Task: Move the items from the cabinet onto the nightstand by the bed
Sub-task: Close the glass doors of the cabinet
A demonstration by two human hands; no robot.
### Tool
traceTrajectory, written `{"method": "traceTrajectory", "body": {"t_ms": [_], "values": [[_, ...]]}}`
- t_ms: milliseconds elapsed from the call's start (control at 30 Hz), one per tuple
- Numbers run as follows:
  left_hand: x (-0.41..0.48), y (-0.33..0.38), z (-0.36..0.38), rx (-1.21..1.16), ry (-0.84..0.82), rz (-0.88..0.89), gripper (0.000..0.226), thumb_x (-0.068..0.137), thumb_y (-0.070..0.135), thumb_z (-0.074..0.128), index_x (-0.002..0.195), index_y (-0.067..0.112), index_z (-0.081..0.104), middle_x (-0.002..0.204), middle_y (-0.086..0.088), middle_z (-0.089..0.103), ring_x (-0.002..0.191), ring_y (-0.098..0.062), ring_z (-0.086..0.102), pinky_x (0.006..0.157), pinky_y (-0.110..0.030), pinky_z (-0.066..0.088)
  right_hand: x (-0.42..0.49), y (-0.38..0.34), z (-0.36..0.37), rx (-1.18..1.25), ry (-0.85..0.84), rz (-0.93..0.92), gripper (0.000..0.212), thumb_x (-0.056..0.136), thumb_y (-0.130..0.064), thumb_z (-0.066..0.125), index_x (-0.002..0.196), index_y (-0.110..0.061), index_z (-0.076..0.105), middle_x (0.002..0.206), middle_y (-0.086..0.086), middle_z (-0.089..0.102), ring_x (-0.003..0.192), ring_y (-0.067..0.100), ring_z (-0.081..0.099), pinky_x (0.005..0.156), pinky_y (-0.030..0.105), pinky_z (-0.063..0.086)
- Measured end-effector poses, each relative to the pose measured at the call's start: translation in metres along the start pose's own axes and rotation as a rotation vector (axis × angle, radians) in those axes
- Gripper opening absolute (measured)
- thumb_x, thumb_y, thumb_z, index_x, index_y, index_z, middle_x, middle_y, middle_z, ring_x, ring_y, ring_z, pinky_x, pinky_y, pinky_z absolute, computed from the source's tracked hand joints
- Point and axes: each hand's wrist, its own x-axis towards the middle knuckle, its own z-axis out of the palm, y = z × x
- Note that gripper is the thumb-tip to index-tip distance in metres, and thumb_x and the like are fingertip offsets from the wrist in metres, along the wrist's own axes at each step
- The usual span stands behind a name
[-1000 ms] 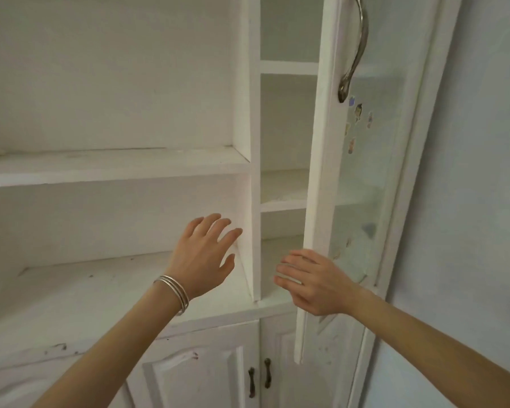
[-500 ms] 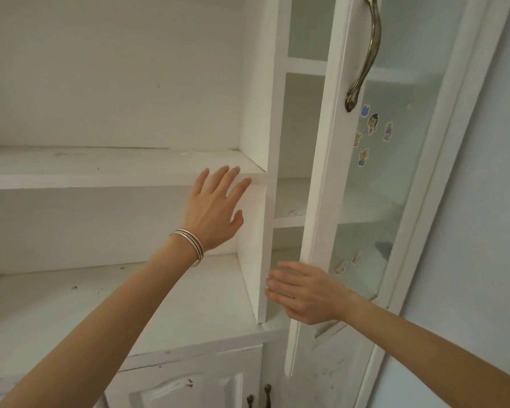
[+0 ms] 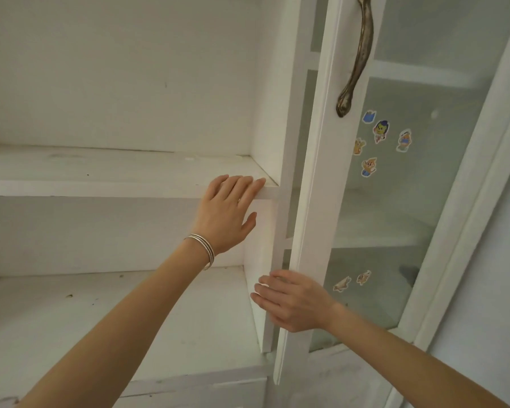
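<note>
Here, your left hand [image 3: 227, 213] rests flat on the edge of the shelf [image 3: 100, 188], gripping nothing. Your right hand [image 3: 295, 301] presses straight fingers against the door [image 3: 315, 201] bearing cartoon stickers [image 3: 381, 131].

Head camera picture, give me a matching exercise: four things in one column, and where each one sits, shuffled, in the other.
Things
1. left hand
2. right hand
3. door handle
4. stickers

Places
A. stuck on the glass pane
B. fingers on the front edge of the upper shelf
C. high on the white frame, above the stickers
D. against the lower edge of the cabinet door

Pairs: 1-B, 2-D, 3-C, 4-A
</note>
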Motion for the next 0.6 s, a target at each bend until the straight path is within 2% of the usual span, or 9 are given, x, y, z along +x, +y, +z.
{"method": "traceTrajectory", "body": {"t_ms": [400, 500, 600], "values": [[-0.002, 0.003, 0.005, 0.033, 0.059, -0.008, 0.06, 0.08, 0.032, 0.053, 0.136, 0.01, 0.045, 0.122, -0.009, 0.055, 0.111, -0.029, 0.05, 0.104, -0.041, 0.026, 0.011, 0.009, 0.018, -0.048, -0.056, 0.031, 0.028, 0.086, -0.024, 0.046, 0.099, -0.011, 0.067, 0.094, 0.003, 0.067, 0.092, 0.023, 0.06, 0.085, 0.035, 0.044], [-0.002, 0.004, 0.002, 0.023, 0.044, -0.013, 0.06, 0.08, 0.032, 0.052, 0.136, 0.01, 0.045, 0.122, -0.009, 0.055, 0.111, -0.029, 0.05, 0.104, -0.041, 0.026, 0.009, 0.006, 0.017, -0.051, -0.05, 0.034, 0.027, 0.085, -0.021, 0.047, 0.098, -0.01, 0.067, 0.096, 0.006, 0.066, 0.098, 0.026, 0.059, 0.093, 0.039, 0.04], [-0.001, 0.004, 0.002, 0.02, 0.051, -0.013, 0.061, 0.079, 0.031, 0.053, 0.135, 0.01, 0.045, 0.122, -0.009, 0.055, 0.111, -0.028, 0.049, 0.104, -0.041, 0.025, -0.001, 0.009, 0.015, -0.127, -0.075, 0.015, 0.027, 0.084, -0.023, 0.049, 0.099, -0.007, 0.066, 0.098, 0.008, 0.066, 0.106, 0.03, 0.056, 0.11, 0.047, 0.023]]}}
